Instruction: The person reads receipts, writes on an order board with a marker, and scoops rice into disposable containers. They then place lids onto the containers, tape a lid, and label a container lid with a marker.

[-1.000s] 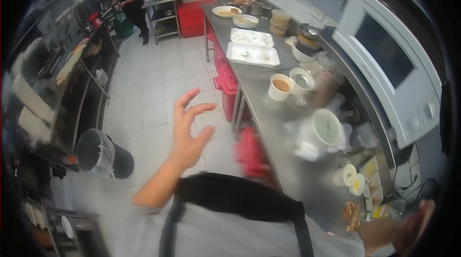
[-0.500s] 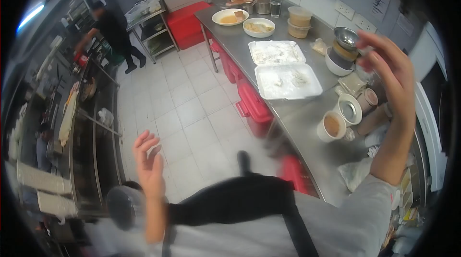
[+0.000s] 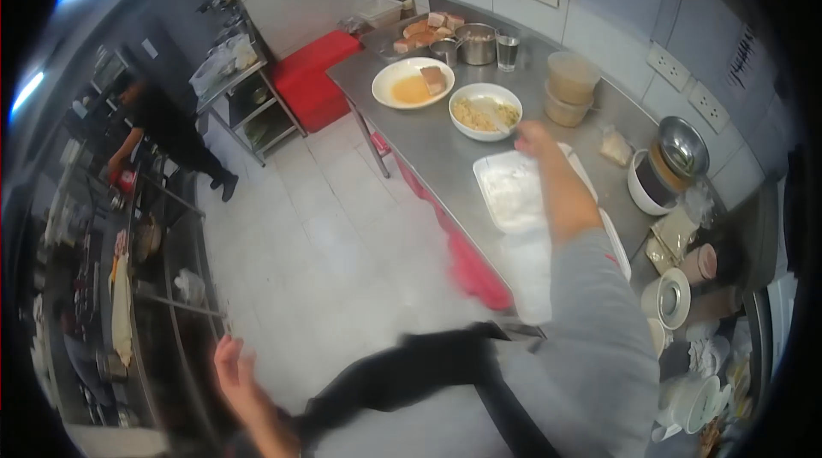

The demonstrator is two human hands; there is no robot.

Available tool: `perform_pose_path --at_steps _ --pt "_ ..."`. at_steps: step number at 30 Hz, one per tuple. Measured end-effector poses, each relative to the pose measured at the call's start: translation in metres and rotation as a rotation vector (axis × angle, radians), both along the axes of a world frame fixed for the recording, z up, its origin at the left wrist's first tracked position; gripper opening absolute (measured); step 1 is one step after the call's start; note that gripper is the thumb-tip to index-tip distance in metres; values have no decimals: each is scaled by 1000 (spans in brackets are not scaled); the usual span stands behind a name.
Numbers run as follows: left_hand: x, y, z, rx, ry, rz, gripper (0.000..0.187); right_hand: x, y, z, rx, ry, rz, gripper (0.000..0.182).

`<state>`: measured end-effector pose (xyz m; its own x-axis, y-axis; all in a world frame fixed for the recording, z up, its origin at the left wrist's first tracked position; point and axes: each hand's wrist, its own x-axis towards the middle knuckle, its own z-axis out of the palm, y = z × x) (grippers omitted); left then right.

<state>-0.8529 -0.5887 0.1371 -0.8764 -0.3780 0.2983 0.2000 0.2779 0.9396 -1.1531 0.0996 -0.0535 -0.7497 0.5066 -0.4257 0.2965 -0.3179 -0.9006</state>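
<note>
Just beside right hand (image 3: 533, 138), smooth round bowl (image 3: 470, 132)

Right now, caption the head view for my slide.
Right hand beside the food bowl on a steel counter, left hand away from it.

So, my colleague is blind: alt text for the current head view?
A right hand is beside a white bowl of yellowish food on a steel counter, near a white tray; the left hand is away from the counter.

Steel table (image 3: 428, 154) with plate (image 3: 382, 84), bowl (image 3: 476, 133), tray (image 3: 488, 199), tubs (image 3: 568, 92).
</note>
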Motion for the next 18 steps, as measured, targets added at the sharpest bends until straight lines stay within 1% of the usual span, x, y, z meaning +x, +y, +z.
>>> perform_pose_path --at_steps 1,2,4,5,8,10,12,13,14,16,18 --pt "-19 -9 -8 -11 15 -1 26 -2 -11 -5 -26 -7 8 38" --pt "-67 -26 -17 11 -9 -59 27 -20 -23 -7 -67 -1 -13 38" --pt "-114 -51 -41 57 -100 -152 28 -19 -33 -3 -181 43 -38 39" --pt "-143 -55 -44 83 -95 -199 29 -16 -38 0 -237 69 -62 39" --pt "-229 -52 -45 87 -108 -341 30 -17 -63 21 -185 6 -239 41" --pt "-282 -46 -45 86 -130 -426 31 -25 -77 15 -173 81 -289 43" --pt "-332 -29 -44 62 -135 -564 31 -13 -104 34 -167 142 -335 46" --pt "-351 -12 -38 61 -142 -592 31 -6 -107 32 -157 209 -315 45" --pt "-374 0 -40 64 -155 -666 32 10 -123 56 -171 271 -319 42" --pt "-408 33 -47 49 -165 -786 32 47 -144 94 -231 305 -309 37" --pt "-425 69 -52 78 -164 -944 32 93 -179 131 -278 348 -416 31"
